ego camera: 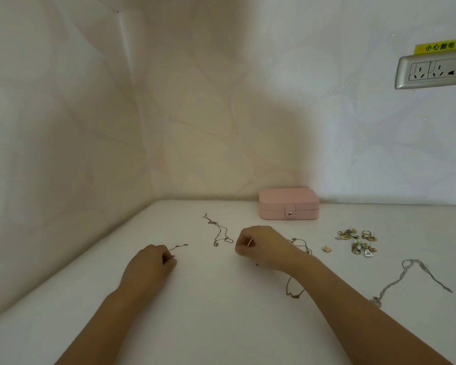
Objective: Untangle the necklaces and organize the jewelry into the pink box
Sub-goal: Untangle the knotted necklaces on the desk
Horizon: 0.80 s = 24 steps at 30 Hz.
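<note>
Both well short of the pink box (288, 204) at the table's (216, 317) rear edge, our left hand (149, 262) pinches a chain (179, 246), our right hand (259, 246) something silvery (250, 242).

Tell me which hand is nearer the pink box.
Right. The right hand is just in front of the pink box; the left hand sits well to the box's left and farther out from it.
</note>
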Tool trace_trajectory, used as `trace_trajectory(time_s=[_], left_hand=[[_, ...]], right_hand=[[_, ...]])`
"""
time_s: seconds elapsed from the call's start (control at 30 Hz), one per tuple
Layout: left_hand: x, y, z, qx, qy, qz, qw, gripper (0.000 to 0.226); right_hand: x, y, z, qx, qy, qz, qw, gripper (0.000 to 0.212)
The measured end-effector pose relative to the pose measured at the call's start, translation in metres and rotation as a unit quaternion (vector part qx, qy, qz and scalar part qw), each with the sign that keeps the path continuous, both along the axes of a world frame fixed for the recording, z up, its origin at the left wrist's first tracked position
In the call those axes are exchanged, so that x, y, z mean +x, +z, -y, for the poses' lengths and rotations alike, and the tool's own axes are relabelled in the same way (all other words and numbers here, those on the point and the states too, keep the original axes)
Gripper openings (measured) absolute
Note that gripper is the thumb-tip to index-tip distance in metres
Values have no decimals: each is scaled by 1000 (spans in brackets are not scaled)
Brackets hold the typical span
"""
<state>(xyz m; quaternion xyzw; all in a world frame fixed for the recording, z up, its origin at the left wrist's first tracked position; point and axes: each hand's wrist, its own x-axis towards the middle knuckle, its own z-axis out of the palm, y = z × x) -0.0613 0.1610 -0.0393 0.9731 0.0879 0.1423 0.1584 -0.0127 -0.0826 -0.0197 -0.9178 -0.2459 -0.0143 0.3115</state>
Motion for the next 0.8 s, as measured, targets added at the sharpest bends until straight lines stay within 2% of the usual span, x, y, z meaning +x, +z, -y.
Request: trace_trajectory(time_s=[0.1,0.17,0.3,0.37,0.47,0.6,0.67,0.8], left_hand=[[-2,-3,13,-55,-64,6,996,14],[-4,-2,26,-137,-92,25,986,16],[-7,9,46,-244,-129,79,958,26],[-12,15,58,-266,-152,99,947,28],[-21,20,74,-315,-178,127,924,27],[-29,22,81,-391,-202,109,891,25],[-32,24,80,-451,-204,104,863,26],[-39,27,84,-532,-236,91,808,32]], right_hand=[[-5,-6,-1,-15,45,9,999,13],[-9,-6,-2,6,59,-4,998,16],[-21,2,-9,83,100,-58,990,40],[-27,4,-12,113,116,-82,983,33],[-36,3,-12,142,81,-83,983,14],[-46,2,-4,225,80,-82,968,14],[-51,5,2,275,90,-101,952,12],[-56,6,8,275,76,-101,953,10]])
